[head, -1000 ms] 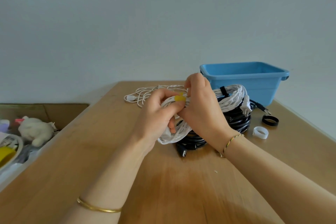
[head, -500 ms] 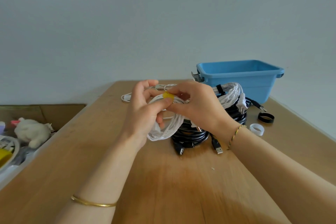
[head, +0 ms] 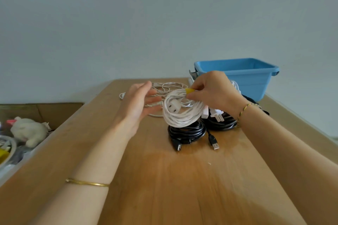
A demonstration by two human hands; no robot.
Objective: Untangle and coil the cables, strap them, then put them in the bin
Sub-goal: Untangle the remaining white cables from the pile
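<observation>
- The right grip [head: 214, 95] pinches the yellow strap [head: 189, 90] on the white coil [head: 180, 113], holding it just above the black coil [head: 186, 130] on the bench [head: 182, 179].
- The left grip [head: 136, 105], which clasped the coil a moment ago, has let go and hangs open just left of it.
- Strapping looks finished; the blue bin [head: 256, 82], far right, likely comes next.

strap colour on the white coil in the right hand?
A yellow strap on the white coiled cable; head view.
</observation>
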